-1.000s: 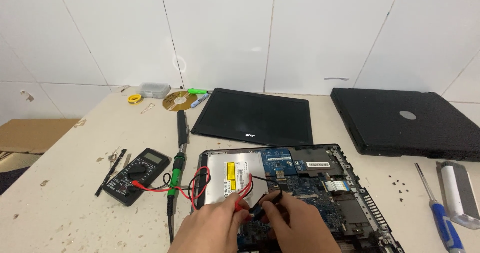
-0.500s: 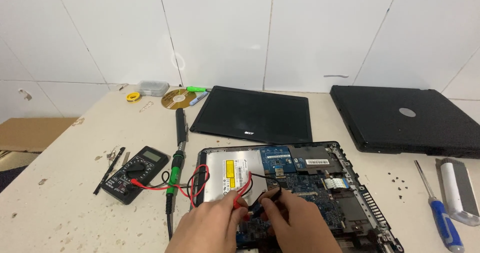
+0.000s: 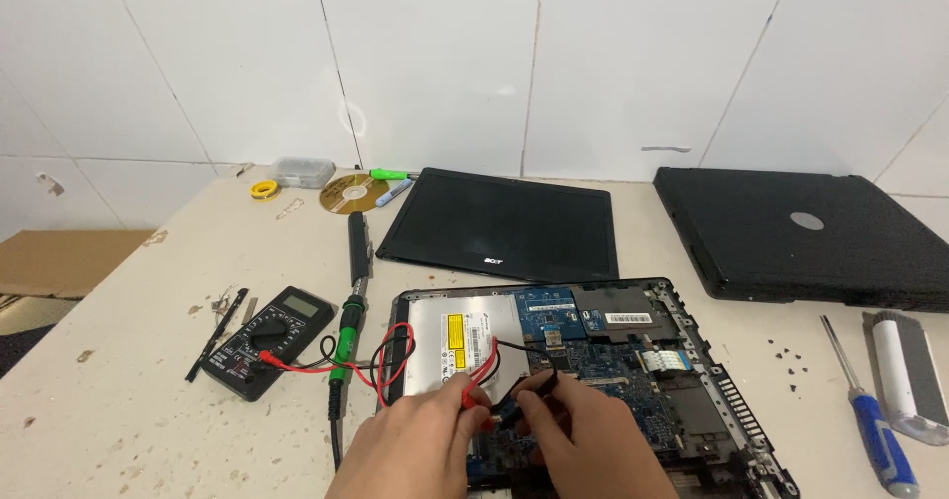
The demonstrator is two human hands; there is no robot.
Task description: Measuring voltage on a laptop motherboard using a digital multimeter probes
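While spread wide under everything, pale speckled bench [image 3: 119, 430], scuffed and dotted with dark flecks. Behind it, white tiled wall [image 3: 445, 64]. Far right, closed black laptop [image 3: 806, 232], lying flat, well apart from the work. Centre back, detached black screen panel [image 3: 499, 224], lying flat just behind the opened laptop base [image 3: 603, 361]. Base uncovered, with silver optical drive [image 3: 460, 339] at its left and blue circuit board [image 3: 603, 380] to the right of that.

Low in view, over the front of the board: left hand [image 3: 415, 450] closed around a red probe [image 3: 473, 395]; right hand [image 3: 583, 450] pinched on a black probe [image 3: 539, 385]; both tips down near the board's middle, exact contact point hidden by fingers. Red and black leads [image 3: 390, 356] looping across the drive's left edge and the base's rim, running left to a black multimeter [image 3: 269, 339] on the bench.

Between meter and base, a soldering iron with green collar [image 3: 348, 326], lying lengthwise, leads crossing over it. Left of the meter, thin black tweezers [image 3: 215, 333]. Right edge: grey-and-white brush [image 3: 905, 375] and blue-handled screwdriver [image 3: 870, 420], side by side. Back left: gold disc [image 3: 354, 194], clear small box [image 3: 302, 171], yellow tape roll [image 3: 262, 189], green marker [image 3: 388, 174]. Off the bench's left side, brown cardboard [image 3: 54, 262].
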